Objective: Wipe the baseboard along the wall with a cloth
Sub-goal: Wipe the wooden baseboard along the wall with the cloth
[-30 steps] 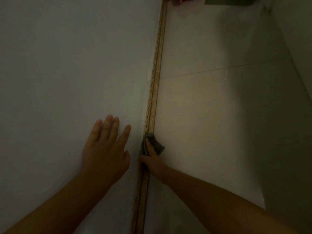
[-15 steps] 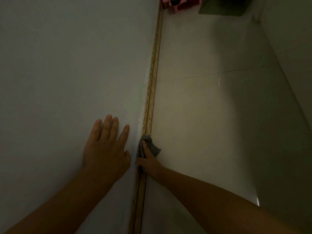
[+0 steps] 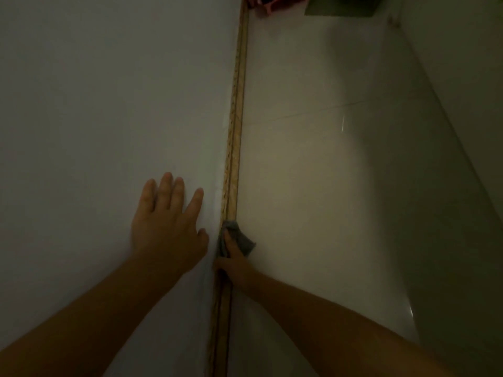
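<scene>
A narrow tan baseboard (image 3: 235, 126) runs from the bottom centre to the top of the view, between the pale wall (image 3: 109, 104) on the left and the tiled floor (image 3: 313, 172) on the right. My right hand (image 3: 232, 261) presses a small grey cloth (image 3: 239, 238) against the baseboard low in the view. The cloth bunches out onto the floor side. My left hand (image 3: 167, 221) lies flat on the wall just left of the cloth, fingers spread, holding nothing.
The room is dim. A pink object (image 3: 268, 4) sits at the far end of the baseboard. A dark green mat or box (image 3: 343, 6) lies beside it. Another pale wall (image 3: 462, 104) closes the right side.
The view has shifted slightly, so the baseboard leans more to the left and the pink object shows at the top. Both hands stay almost where they were.
</scene>
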The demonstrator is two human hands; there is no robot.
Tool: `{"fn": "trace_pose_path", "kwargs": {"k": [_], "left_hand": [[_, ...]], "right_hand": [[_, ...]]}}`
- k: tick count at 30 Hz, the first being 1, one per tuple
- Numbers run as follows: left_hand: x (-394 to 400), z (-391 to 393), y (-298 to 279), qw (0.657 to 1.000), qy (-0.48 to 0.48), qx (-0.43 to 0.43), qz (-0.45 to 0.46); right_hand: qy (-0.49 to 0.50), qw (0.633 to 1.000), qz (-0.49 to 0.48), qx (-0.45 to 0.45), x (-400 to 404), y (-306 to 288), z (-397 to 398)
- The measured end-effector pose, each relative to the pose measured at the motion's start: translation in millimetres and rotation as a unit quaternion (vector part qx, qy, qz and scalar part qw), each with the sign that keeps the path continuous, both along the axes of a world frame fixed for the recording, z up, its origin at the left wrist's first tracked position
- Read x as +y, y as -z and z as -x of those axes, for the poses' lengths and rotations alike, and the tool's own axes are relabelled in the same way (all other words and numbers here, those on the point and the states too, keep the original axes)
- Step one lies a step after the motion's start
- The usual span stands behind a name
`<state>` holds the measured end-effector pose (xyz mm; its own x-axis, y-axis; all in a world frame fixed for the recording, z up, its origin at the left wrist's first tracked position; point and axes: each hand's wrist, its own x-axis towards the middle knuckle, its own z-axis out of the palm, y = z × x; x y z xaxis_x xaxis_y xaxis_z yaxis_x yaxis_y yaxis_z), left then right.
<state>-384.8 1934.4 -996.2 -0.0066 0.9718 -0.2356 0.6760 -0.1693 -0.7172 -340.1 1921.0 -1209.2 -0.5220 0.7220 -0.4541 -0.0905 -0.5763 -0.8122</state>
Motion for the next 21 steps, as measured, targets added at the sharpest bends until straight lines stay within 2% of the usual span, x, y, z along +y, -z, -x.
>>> {"fn": "trace_pose_path", "kwargs": {"k": [5,10,14,18,21], "left_hand": [[-2,2,0,1.000,0.008,-0.009,-0.003],[-4,3,-2,1.000,0.002,-0.008,0.006],[-4,3,-2,1.000,0.011,-0.005,0.002],[-1,1,0,1.000,0.001,-0.006,0.002],[-2,0,2,1.000,-0.001,-0.015,0.008]], "right_hand": [[0.003,1.000,0.016,-0.010,10,-20,-1],[0.007,0.999,0.049,0.023,-16,-9,-1],[-0.010,0.999,0.033,-0.001,-11,-11,-2],[0.026,0.999,0.037,0.028,-5,-11,0],[0.029,0.999,0.031,0.017,-12,-5,3]]}}
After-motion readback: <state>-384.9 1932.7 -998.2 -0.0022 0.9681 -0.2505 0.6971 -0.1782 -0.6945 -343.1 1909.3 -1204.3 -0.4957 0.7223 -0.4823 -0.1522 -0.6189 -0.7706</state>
